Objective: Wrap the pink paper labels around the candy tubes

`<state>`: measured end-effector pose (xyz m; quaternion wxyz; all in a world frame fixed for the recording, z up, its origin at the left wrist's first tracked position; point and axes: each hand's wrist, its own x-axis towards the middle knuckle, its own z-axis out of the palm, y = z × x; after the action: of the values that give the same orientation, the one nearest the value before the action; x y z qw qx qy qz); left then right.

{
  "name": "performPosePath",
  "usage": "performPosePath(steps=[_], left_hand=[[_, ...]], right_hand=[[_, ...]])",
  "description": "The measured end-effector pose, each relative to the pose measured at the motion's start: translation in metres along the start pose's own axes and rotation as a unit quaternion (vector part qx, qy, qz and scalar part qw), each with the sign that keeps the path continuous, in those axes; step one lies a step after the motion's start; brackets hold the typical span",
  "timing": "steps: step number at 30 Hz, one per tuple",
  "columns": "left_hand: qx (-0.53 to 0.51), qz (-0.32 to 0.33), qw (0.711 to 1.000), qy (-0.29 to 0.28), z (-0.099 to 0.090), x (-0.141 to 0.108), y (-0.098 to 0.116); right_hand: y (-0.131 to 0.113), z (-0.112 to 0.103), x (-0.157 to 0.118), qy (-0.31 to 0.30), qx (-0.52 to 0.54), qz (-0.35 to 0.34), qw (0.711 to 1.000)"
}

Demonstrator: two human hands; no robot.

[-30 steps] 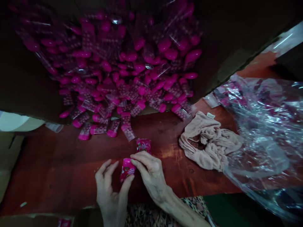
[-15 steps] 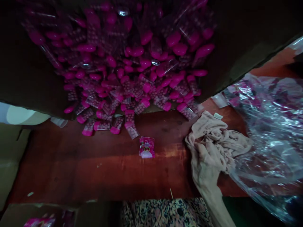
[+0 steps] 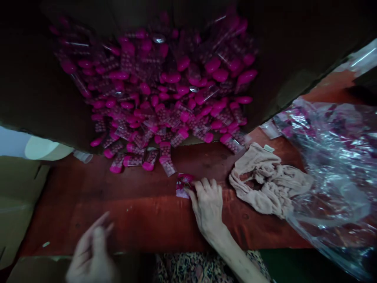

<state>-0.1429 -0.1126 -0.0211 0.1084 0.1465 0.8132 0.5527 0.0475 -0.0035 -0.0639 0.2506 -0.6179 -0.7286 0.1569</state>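
Observation:
A small pink printed packet [image 3: 182,188] lies on the red table, just in front of the spilled containers. My right hand [image 3: 207,200] is over its right side, with thumb and fingertips closed on the packet's edge. At the lower left, my left hand [image 3: 93,249] is raised near the table's front edge, slightly blurred, its fingers apart and nothing in them. Many clear containers with pink caps and small beads inside [image 3: 165,151] fill a dark open box and spill onto the table.
A crumpled beige cloth [image 3: 265,179] lies right of my right hand. Beyond it is a large clear plastic bag [image 3: 338,169] with pink things inside. The box's dark wall [image 3: 282,74] rises behind. At the left are a white round object [image 3: 45,148] and cardboard [image 3: 17,196].
Both hands have come into view, the right one onto the packet. The beige cloth's long strip, which hung over the front edge, now lies bunched on the table. The camera view has shifted slightly.

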Motion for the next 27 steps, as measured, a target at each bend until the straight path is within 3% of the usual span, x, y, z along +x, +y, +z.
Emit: performPosePath(steps=[5,9,12,15,17,22,27], left_hand=[[-0.055,-0.042,0.973,-0.221,0.074,-0.042,0.019],[-0.055,-0.067,0.936,-0.340,0.102,-0.052,0.026],[-0.108,-0.103,0.909,-0.390,0.115,-0.053,0.033],[-0.196,-0.169,0.873,-0.413,0.124,-0.053,0.036],[-0.230,-0.190,0.863,-0.408,0.126,-0.054,0.036],[-0.281,-0.214,0.870,-0.344,0.125,-0.057,0.034],[-0.312,-0.262,0.851,-0.332,0.119,-0.049,0.034]], right_hand=[[0.012,0.000,0.002,0.045,0.090,0.012,0.995],[0.011,-0.009,0.003,0.045,0.179,0.032,0.982],[0.002,-0.017,0.005,0.002,0.332,0.117,0.936],[-0.005,-0.023,0.006,-0.039,0.463,0.192,0.865],[-0.006,-0.025,0.006,-0.048,0.491,0.209,0.844],[-0.006,-0.022,0.002,-0.056,0.476,0.170,0.861],[-0.016,-0.020,-0.002,-0.055,0.452,0.122,0.882]])
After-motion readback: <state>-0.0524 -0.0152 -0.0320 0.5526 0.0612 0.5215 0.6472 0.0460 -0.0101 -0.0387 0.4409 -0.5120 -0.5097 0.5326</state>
